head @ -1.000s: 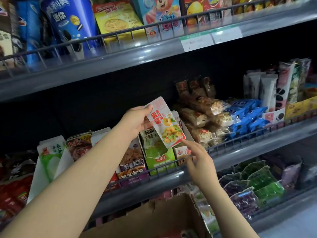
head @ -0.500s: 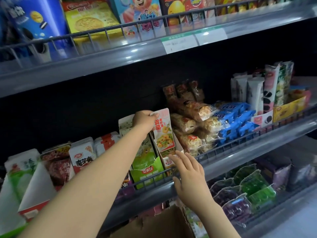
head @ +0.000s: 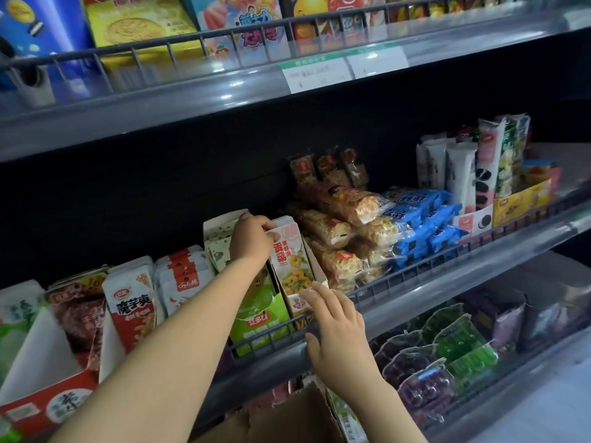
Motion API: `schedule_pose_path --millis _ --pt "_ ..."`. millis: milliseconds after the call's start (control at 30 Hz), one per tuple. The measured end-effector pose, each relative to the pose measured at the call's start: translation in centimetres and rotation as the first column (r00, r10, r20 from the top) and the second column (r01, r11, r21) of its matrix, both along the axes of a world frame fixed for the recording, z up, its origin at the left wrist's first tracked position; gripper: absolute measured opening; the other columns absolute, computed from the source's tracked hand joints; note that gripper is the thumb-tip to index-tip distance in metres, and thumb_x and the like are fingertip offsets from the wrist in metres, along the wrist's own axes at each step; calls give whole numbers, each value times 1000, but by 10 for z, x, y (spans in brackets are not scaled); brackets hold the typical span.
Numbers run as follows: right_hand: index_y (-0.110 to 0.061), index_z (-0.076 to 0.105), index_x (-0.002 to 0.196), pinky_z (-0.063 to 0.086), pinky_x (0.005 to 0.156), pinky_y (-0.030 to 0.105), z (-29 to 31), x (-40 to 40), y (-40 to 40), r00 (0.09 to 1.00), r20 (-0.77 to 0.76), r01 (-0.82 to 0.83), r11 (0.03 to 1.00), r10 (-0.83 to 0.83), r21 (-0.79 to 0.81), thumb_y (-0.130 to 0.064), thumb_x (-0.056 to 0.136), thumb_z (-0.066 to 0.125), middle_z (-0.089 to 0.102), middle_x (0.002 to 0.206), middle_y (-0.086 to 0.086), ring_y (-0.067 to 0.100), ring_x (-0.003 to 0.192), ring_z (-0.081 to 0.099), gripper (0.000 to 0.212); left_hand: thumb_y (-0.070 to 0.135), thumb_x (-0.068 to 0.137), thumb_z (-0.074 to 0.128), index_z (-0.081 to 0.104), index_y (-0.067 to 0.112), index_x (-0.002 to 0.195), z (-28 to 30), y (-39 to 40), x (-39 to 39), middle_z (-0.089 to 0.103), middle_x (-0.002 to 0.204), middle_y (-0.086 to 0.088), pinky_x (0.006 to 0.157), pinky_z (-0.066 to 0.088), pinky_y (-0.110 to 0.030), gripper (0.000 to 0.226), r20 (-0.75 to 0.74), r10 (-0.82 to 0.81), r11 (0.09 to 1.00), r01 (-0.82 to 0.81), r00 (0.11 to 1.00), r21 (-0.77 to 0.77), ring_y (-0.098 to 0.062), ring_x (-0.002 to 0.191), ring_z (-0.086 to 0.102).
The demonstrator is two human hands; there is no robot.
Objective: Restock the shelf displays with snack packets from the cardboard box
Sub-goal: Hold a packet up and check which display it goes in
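The packet [head: 289, 266] stands upright in its display box [head: 315, 266], hemmed between the green packets [head: 259, 318] on the left and the ring snacks [head: 339, 251] on the right, behind the shelf rail [head: 415, 266]. The left hand [head: 251, 239] pinches its top. The right hand [head: 335, 327], fingers relaxed, touches the box front. The cardboard box [head: 287, 417] sits near, below.

Dim grey shop shelving [head: 415, 302]

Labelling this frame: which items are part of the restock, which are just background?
In play: left hand gripping white packet; display tray; right hand by rail; cardboard box.
Background: blue packs; price tags; green jelly bags.
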State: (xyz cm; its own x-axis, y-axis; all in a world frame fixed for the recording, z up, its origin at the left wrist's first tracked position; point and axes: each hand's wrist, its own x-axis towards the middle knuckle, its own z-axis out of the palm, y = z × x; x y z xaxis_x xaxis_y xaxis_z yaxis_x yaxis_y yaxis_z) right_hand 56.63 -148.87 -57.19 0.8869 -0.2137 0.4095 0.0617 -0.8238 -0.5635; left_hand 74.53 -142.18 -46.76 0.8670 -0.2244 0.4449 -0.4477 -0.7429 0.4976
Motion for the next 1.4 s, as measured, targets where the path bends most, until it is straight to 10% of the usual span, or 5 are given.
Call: schedule_pose_path --millis 333,533,800,1167,1400 --pt "-37 13 147 9 116 33 -2 -2 -2 1000 -15 -10 1000 10 -19 -27 96 45 -1 156 -18 10 142 0 61 20 87 67 66 19 104 -5 12 -22 55 114 -1 71 40 -12 17 -24 -42 979 36 999 -201 -3 83 52" --pt "-32 39 141 17 111 31 5 -11 10 988 115 -108 994 107 2 -30 92 56 36 147 -14 11 138 20 52 22 89 62 65 26 102 -29 56 -98 62 103 8 71 41 -7 14 -22 -151 933 135 988 -334 4 88 54" --pt "-23 70 107 43 74 6 -7 -38 42 938 -121 -311 944 324 114 -24 86 65 65 91 -16 -5 78 57 21 18 90 62 64 32 93 -102 137 -178 65 96 11 69 43 -4 14 -230 -145 917 43 962 -396 8 83 58" --pt "-15 67 110 39 81 23 -75 -46 71 536 -771 -558 829 345 -18 -27 89 58 67 112 4 22 104 60 25 13 90 60 67 15 99 -230 181 -224 61 92 8 61 39 -2 11 -654 -87 978 -62 751 -201 2 77 54" --pt "-23 57 129 43 92 23 -115 -40 78 340 -911 -604 796 235 -19 -27 89 60 57 131 1 20 114 56 40 18 90 61 63 7 115 -277 174 -228 65 112 -7 91 48 -29 27 -850 -57 983 -119 524 -139 -22 104 62"
